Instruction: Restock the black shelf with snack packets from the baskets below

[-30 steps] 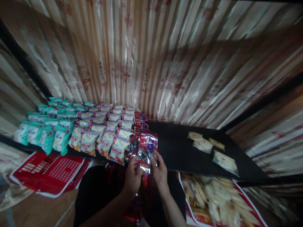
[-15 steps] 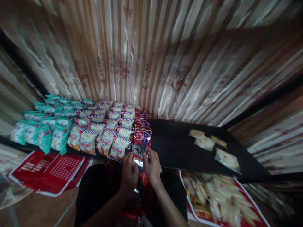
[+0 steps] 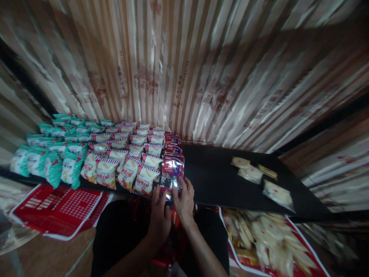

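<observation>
At the front of the black shelf, a shiny dark-and-red snack packet [image 3: 166,181] stands between my two hands. My left hand [image 3: 158,217] grips its lower left side, fingers bent against the wrapper. Fingers of my right hand [image 3: 183,202] press on its right side and front, hiding part of it. Directly behind it stands a red-and-purple snack packet [image 3: 173,164], first in a short column of the same kind. White snack bags [image 3: 147,179] with red print and striped tops stand close on the left of my left hand.
Teal snack bags [image 3: 72,167] fill the shelf's left end. Clear-wrapped pale flat items [image 3: 278,194] lie on the black shelf [image 3: 210,177] at right. Below are a red bag [image 3: 57,207] and an open bag of wrapped pale items [image 3: 268,238]. A striped sheet [image 3: 178,69] hangs behind.
Both hands have shifted slightly with the packet, which now sits closer against the column behind it. My right fingers moved up a little onto its front. The view turned slightly.
</observation>
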`<action>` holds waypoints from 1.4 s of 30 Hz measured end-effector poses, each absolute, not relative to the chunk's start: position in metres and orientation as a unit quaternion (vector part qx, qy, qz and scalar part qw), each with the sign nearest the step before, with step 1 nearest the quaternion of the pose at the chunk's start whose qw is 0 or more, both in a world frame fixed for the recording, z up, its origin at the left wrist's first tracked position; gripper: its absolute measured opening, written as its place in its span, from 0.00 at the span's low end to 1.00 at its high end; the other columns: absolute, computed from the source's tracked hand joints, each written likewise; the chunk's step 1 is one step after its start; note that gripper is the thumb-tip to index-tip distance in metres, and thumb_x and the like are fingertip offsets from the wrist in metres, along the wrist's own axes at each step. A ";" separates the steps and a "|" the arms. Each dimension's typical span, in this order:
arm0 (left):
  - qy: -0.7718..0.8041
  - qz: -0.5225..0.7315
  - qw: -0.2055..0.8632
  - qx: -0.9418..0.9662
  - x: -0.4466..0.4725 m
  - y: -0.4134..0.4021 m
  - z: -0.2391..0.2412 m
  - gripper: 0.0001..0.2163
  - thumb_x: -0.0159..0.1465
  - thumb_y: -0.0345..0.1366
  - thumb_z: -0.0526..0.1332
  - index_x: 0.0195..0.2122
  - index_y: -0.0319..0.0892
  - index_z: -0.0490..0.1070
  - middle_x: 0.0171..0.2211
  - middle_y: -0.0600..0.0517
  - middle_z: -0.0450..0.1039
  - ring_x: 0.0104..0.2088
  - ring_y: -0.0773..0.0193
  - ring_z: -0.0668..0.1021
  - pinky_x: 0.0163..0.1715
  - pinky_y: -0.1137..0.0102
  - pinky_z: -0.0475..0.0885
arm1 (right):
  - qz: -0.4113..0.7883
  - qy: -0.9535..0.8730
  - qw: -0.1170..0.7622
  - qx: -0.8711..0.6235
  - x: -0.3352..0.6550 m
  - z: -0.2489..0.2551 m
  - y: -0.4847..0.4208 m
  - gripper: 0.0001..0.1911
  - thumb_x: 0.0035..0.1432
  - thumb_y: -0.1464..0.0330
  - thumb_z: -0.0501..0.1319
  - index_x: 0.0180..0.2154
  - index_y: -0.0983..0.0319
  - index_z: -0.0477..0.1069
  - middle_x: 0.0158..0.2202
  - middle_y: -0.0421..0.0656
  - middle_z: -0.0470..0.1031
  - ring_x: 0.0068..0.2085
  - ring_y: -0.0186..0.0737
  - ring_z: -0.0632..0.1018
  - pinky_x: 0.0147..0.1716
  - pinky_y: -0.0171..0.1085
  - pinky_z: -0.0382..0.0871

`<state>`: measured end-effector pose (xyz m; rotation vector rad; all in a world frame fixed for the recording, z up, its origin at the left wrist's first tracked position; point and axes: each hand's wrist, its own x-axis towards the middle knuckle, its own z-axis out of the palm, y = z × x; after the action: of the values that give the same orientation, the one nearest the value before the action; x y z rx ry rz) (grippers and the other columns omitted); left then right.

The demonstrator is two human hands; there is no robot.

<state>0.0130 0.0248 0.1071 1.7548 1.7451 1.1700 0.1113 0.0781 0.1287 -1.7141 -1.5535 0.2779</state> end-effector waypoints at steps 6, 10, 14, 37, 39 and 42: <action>0.610 0.381 0.127 0.683 0.016 0.022 0.112 0.23 0.61 0.25 0.44 0.59 0.38 0.58 0.64 0.44 0.48 0.65 0.56 0.49 0.59 0.55 0.57 | 0.029 -0.666 0.374 -0.645 0.113 0.134 0.078 0.22 0.60 0.62 0.50 0.54 0.62 0.64 0.62 0.52 0.53 0.62 0.52 0.54 0.55 0.53 0.57; 0.586 0.313 0.063 0.745 0.012 0.026 0.122 0.22 0.61 0.26 0.46 0.57 0.34 0.60 0.62 0.42 0.54 0.64 0.52 0.50 0.57 0.52 0.59 | 0.009 -0.743 0.335 -0.579 0.110 0.156 0.096 0.19 0.62 0.66 0.48 0.53 0.59 0.67 0.63 0.47 0.53 0.65 0.49 0.49 0.56 0.51 0.56; 0.586 0.263 0.025 0.766 0.012 0.033 0.133 0.19 0.61 0.30 0.51 0.55 0.38 0.64 0.59 0.41 0.60 0.62 0.50 0.57 0.55 0.52 0.61 | 0.026 -0.784 0.279 -0.554 0.105 0.174 0.129 0.19 0.62 0.67 0.49 0.52 0.60 0.69 0.61 0.48 0.58 0.65 0.49 0.50 0.56 0.50 0.56; 0.574 0.285 0.014 0.768 0.015 0.044 0.116 0.22 0.60 0.29 0.52 0.56 0.41 0.61 0.60 0.40 0.57 0.62 0.48 0.56 0.55 0.49 0.61 | 0.053 -0.779 0.178 -0.600 0.096 0.161 0.165 0.26 0.58 0.55 0.53 0.57 0.55 0.62 0.63 0.49 0.55 0.64 0.54 0.50 0.58 0.54 0.45; 0.572 0.285 0.012 0.769 0.015 0.044 0.118 0.22 0.60 0.30 0.52 0.57 0.41 0.61 0.61 0.40 0.56 0.62 0.47 0.56 0.54 0.49 0.61 | 0.049 -0.776 0.189 -0.600 0.097 0.163 0.164 0.26 0.59 0.56 0.53 0.57 0.55 0.61 0.63 0.50 0.55 0.64 0.52 0.51 0.58 0.53 0.46; 0.567 0.281 0.006 0.774 0.015 0.045 0.118 0.22 0.60 0.29 0.51 0.57 0.41 0.60 0.61 0.40 0.54 0.62 0.48 0.55 0.54 0.49 0.61 | 0.034 -0.770 0.224 -0.596 0.099 0.167 0.163 0.24 0.60 0.59 0.53 0.57 0.58 0.62 0.63 0.51 0.55 0.64 0.50 0.51 0.58 0.52 0.47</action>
<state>0.0147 0.0450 0.1176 2.4238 1.7759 0.8784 0.0992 0.1628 0.1669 -1.6463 -2.1253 0.0935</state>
